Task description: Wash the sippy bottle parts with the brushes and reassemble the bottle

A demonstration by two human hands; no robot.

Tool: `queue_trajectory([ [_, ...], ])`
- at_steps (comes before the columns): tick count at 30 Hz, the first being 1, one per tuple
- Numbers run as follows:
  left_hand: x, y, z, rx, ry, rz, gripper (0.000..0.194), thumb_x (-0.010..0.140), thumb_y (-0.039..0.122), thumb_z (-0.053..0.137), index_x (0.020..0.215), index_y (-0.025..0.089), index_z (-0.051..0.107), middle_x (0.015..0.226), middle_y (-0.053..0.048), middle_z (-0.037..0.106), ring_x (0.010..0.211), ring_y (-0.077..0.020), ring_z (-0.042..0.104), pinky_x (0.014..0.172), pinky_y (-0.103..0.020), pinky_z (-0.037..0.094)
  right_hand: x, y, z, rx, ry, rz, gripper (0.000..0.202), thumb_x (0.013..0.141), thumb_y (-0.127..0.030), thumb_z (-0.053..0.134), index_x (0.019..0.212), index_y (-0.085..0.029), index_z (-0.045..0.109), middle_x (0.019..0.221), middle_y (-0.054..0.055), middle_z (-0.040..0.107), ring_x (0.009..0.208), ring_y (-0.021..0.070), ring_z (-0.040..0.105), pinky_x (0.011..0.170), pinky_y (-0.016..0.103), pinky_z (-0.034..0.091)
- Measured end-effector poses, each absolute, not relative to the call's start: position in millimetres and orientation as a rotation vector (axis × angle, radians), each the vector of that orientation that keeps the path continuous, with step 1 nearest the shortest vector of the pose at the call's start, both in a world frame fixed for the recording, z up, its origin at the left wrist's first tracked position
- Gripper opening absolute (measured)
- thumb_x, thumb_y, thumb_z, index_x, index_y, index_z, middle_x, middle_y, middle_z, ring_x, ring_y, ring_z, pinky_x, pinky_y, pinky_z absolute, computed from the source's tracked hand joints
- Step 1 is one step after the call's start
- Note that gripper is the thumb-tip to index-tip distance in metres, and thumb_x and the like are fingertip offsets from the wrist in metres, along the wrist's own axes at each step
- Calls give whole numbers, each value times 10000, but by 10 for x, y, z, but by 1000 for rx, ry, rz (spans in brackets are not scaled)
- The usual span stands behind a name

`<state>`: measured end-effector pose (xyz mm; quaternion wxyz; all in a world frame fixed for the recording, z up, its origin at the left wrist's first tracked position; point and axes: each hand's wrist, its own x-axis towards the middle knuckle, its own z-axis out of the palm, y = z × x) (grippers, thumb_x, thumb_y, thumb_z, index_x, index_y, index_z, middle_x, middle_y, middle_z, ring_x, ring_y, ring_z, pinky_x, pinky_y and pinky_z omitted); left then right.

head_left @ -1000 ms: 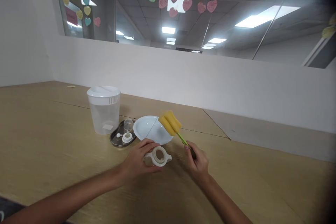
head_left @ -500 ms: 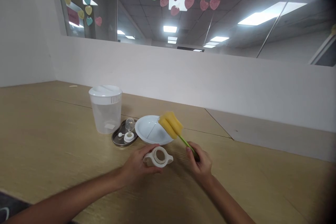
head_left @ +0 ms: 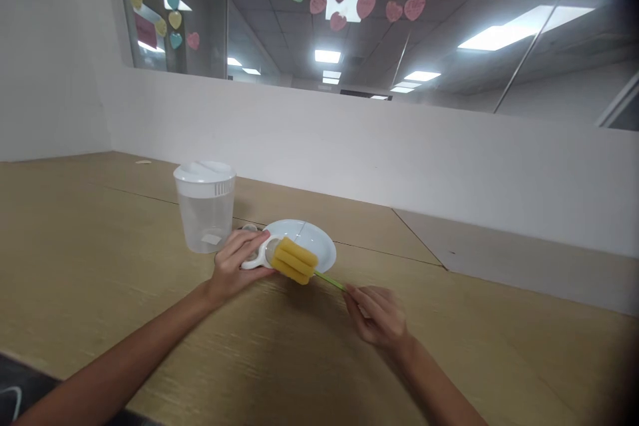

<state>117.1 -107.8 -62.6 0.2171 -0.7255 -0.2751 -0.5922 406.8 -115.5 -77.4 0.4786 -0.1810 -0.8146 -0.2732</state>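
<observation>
My left hand (head_left: 238, 261) is wrapped round a small bottle with white handles (head_left: 258, 255), its mouth turned to the right. Between my right hand's (head_left: 377, 313) pinched fingers is the green stem of a brush with a yellow sponge head (head_left: 294, 261). The sponge's tip meets the bottle's mouth; how far it reaches inside is hard to tell. Both are held over the near edge of a white bowl (head_left: 322, 246). Behind my left hand, a clear dome (head_left: 249, 228) shows only in part, and the tray there is mostly hidden.
A clear lidded bucket (head_left: 206, 213) stands on the wooden table (head_left: 449, 346), left of the bowl. Behind the table rises a white wall with a window above it, dotted with heart-shaped notes. A small flat piece (head_left: 143, 162) lies at the far left.
My left hand has moved up and left with the bottle, turning its mouth rightward and covering most of the tray. The sponge has swung down and left to the bottle's mouth.
</observation>
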Motion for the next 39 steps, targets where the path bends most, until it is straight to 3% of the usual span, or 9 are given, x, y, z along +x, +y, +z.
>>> queue_trajectory([
  [8, 1186, -1117, -698, -2119, -599, -1324, 522, 744, 192, 675, 1234, 182, 494, 984, -101, 665, 923, -206, 603, 778, -341, 500, 4087, -1194, -653, -365, -2163, -813, 133, 775, -44, 535, 886, -109, 568, 518, -16, 531, 435, 83, 404, 428, 247, 273],
  [12, 1308, -1208, -729, -2129, -513, -1259, 463, 775, 69, 601, 1218, 160, 505, 960, -86, 680, 939, -189, 603, 765, -314, 499, 3917, -1285, -685, -368, -2206, -772, 124, 803, -51, 491, 897, -88, 563, 538, -2, 551, 452, 92, 429, 437, 246, 293],
  [17, 1331, -1228, -688, -2155, -474, -1236, 426, 803, 105, 585, 1218, 162, 505, 979, -81, 680, 950, -182, 602, 789, -318, 491, 3837, -1302, -738, -360, -2171, -755, 150, 813, -79, 526, 959, -75, 558, 571, 8, 583, 482, 92, 474, 460, 235, 330],
  [22, 1199, -1095, -657, -2155, -626, -1309, 517, 747, 287, 678, 1223, 194, 497, 1007, -98, 663, 956, -221, 603, 795, -352, 475, 3931, -1274, -662, -380, -2114, -784, 239, 764, -49, 588, 1000, -83, 571, 555, -6, 569, 477, 89, 442, 453, 244, 285],
  [31, 1407, -1269, -726, -2226, -522, -1360, 528, 728, 266, 697, 1214, 190, 505, 957, -84, 669, 915, -201, 604, 770, -335, 477, 3929, -1314, -733, -273, -2184, -809, 211, 803, -67, 532, 1009, -70, 577, 547, -3, 553, 482, 94, 436, 458, 248, 282],
  [36, 1295, -1157, -726, -2204, -679, -1396, 559, 709, 305, 711, 1217, 200, 502, 1006, -94, 659, 919, -204, 594, 788, -344, 459, 3952, -1313, -625, -257, -2265, -896, 244, 811, -37, 538, 1054, -50, 562, 699, 47, 630, 591, 102, 522, 506, 247, 331],
  [39, 1192, -1055, -701, -2162, -707, -1398, 581, 695, 312, 722, 1222, 211, 498, 1026, -90, 657, 931, -208, 591, 784, -337, 455, 3970, -1285, -576, -344, -2206, -938, 261, 797, -69, 594, 1056, -53, 558, 627, 12, 601, 534, 88, 482, 492, 247, 311],
])
